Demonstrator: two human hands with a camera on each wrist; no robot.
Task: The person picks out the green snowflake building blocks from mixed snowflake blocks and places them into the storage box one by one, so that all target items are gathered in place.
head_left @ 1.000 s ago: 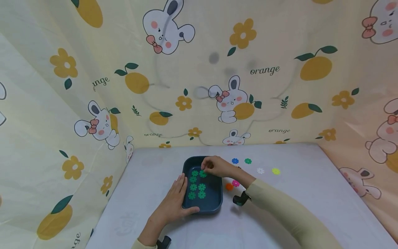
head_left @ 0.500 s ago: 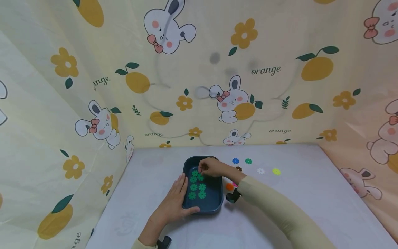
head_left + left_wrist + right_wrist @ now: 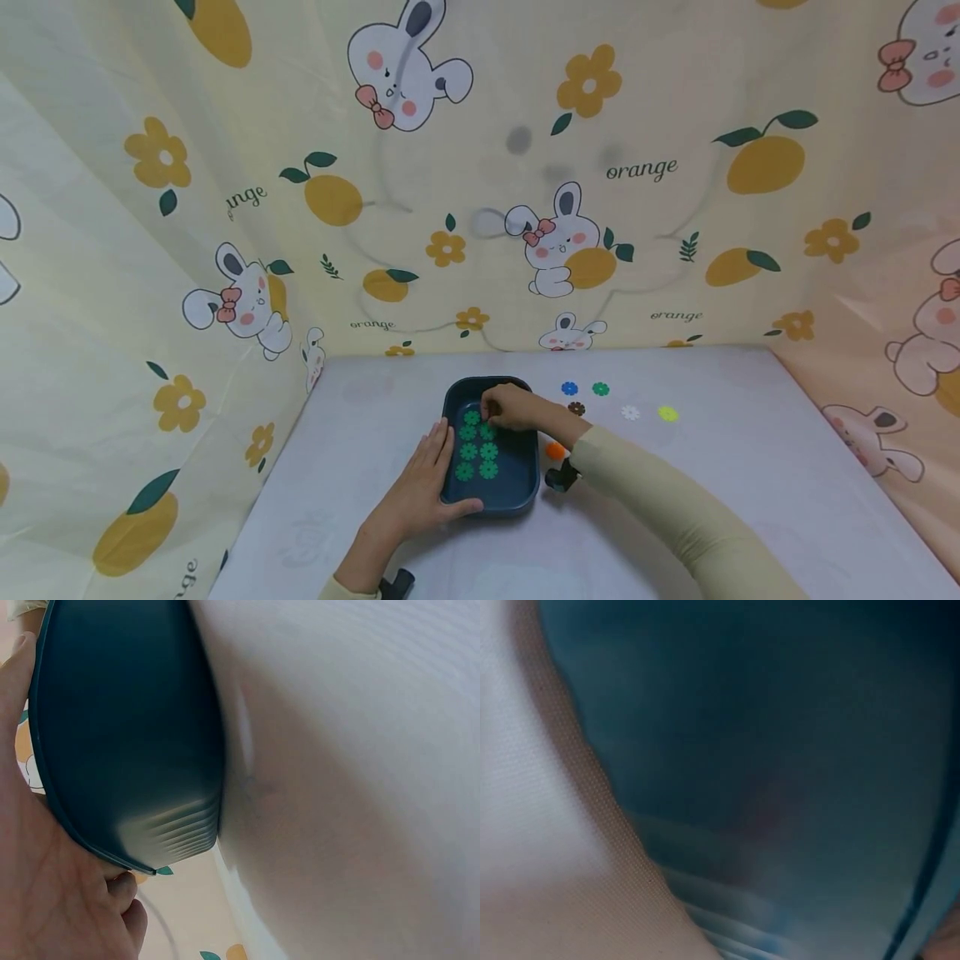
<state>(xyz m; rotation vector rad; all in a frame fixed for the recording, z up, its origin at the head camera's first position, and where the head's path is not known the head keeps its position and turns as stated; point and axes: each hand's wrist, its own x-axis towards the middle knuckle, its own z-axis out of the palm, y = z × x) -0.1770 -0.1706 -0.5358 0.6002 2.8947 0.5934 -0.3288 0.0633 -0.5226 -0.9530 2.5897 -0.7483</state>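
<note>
A dark blue tray (image 3: 516, 492) stands on the white table. Inside lie several green flower-shaped discs (image 3: 468, 451), in two columns. Against the tray's left side rests my left hand (image 3: 420, 483), fingers straight along the rim and thumb across the near corner; in the left wrist view its palm lies along the tray wall (image 3: 127, 750). My right hand (image 3: 513, 407) reaches in over the right rim. Its curled fingertips pinch a green flower-shaped disc (image 3: 487, 432) at the upper end of the right column, mostly hidden by the fingers. The right wrist view shows only the blurred tray wall (image 3: 780, 750).
Right of the tray lie loose flower-shaped discs: a blue one (image 3: 570, 388), a green one (image 3: 601, 389), a brown one (image 3: 576, 408), a white one (image 3: 630, 412), a yellow one (image 3: 667, 414) and an orange one (image 3: 555, 451). A printed curtain (image 3: 480, 275) hangs behind the table.
My right hand has brought the green flower-shaped disc slightly nearer, into line with the right column. The right sleeve has moved left and now hides the pink disc. My left hand has stayed put.
</note>
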